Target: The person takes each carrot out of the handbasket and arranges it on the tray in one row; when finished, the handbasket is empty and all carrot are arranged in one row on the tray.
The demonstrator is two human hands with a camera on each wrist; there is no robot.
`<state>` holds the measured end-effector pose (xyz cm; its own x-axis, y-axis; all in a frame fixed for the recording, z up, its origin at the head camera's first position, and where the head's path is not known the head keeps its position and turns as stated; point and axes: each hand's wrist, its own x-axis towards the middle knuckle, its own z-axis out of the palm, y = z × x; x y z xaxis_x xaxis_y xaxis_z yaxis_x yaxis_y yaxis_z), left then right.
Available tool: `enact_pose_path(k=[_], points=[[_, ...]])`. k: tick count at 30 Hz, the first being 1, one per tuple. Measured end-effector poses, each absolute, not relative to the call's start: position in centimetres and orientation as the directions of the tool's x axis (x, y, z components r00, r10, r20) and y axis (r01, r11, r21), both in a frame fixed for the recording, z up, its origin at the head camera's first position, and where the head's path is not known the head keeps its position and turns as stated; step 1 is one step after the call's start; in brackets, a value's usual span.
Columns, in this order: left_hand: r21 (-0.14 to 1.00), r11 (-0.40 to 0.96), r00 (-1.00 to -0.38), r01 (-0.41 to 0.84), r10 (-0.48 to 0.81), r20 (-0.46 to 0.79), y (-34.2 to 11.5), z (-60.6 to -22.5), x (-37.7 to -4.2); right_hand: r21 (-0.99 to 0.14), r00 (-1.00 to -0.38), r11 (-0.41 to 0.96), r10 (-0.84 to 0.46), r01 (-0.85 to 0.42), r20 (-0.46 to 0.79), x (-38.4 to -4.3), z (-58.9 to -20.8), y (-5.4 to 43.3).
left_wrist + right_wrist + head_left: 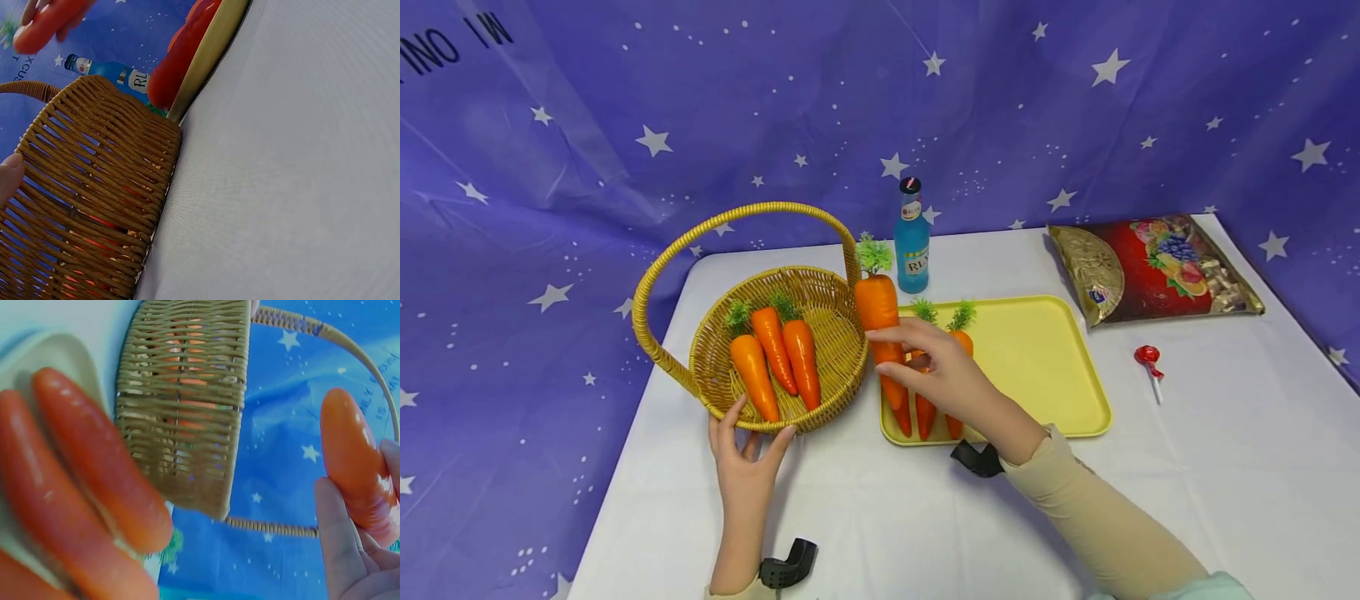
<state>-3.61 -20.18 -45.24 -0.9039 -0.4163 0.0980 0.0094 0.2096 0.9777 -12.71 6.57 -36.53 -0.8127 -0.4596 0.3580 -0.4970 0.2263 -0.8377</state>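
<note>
In the head view my right hand (936, 367) pinches an orange carrot (877, 304) with a leafy green top. That carrot hangs upright, tip down, over the left end of a yellow tray (1037, 367), beside the basket's rim. Other carrots (927, 408) lie in the tray, partly hidden behind the right hand. My left hand (745, 454) holds the near rim of a wicker basket (842, 400). Three carrots (802, 358) lie inside it, with their green tops toward the back. In the left wrist view a digit of the left hand (9, 178) rests on the basket's rim.
A bottle of blue drink (913, 250) stands behind the tray. At the back right lies a red and gold snack bag (1165, 267), with a red lollipop (1148, 358) in front of it. The basket's tall handle (760, 208) arches above it. A starry purple cloth (820, 108) hangs behind the table.
</note>
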Motion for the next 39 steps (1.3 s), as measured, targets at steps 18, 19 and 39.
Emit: enact_pose_path(k=[18,19,39], points=[[0.976,0.216,-0.906,0.034,-0.406,0.121,-20.2,-45.4,-3.6,-0.841,-0.962,0.468,-0.125,-0.274,0.244,-11.3,-41.0,16.3],[0.975,0.218,-0.906,0.033,-0.405,0.121,-20.3,-45.4,-3.6,-0.837,-0.971,0.491,-0.115,-0.240,0.210,-11.3,-41.2,16.7],[0.974,0.218,-0.899,0.068,-0.410,0.155,-20.2,-45.6,-3.7,-0.770,-0.996,0.636,-0.093,-0.055,-0.006,-10.9,-44.0,17.0]])
